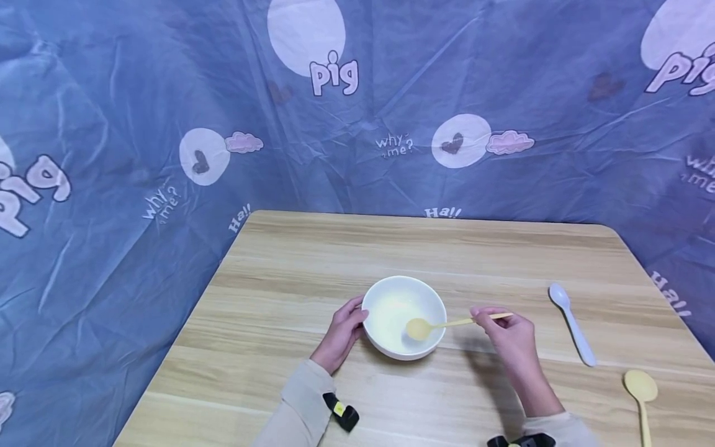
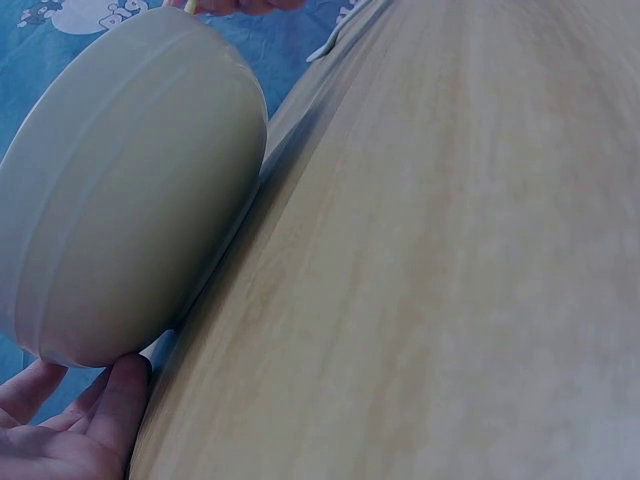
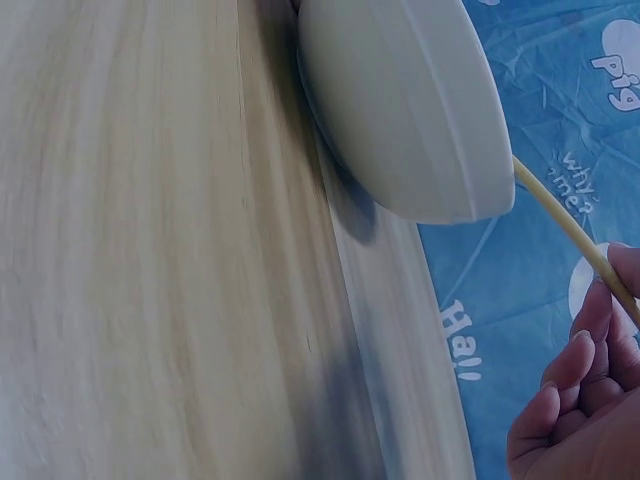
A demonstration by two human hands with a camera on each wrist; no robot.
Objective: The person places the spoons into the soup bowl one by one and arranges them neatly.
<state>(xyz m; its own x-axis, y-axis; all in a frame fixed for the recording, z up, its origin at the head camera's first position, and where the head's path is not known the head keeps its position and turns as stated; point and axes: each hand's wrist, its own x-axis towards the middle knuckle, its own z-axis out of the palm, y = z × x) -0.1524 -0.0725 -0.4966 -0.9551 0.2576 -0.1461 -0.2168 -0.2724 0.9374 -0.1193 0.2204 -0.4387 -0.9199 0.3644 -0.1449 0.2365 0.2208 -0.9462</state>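
A white bowl stands upright on the wooden table, with nothing but a spoon in it. At its left side, my left hand holds the rim, thumb on top and fingers against the outer wall. The left wrist view has those fingertips touching the bowl low on its side. To the right, my right hand pinches the thin handle of a yellow spoon. That spoon's round head is inside the bowl; whether it touches the bottom I cannot tell. In the right wrist view the bowl's wall hides the spoon's head.
A pale blue-white spoon lies on the table right of my right hand. Nearer the right front is a second yellow spoon, its handle cut off by the frame. Behind the table hangs a blue printed cloth.
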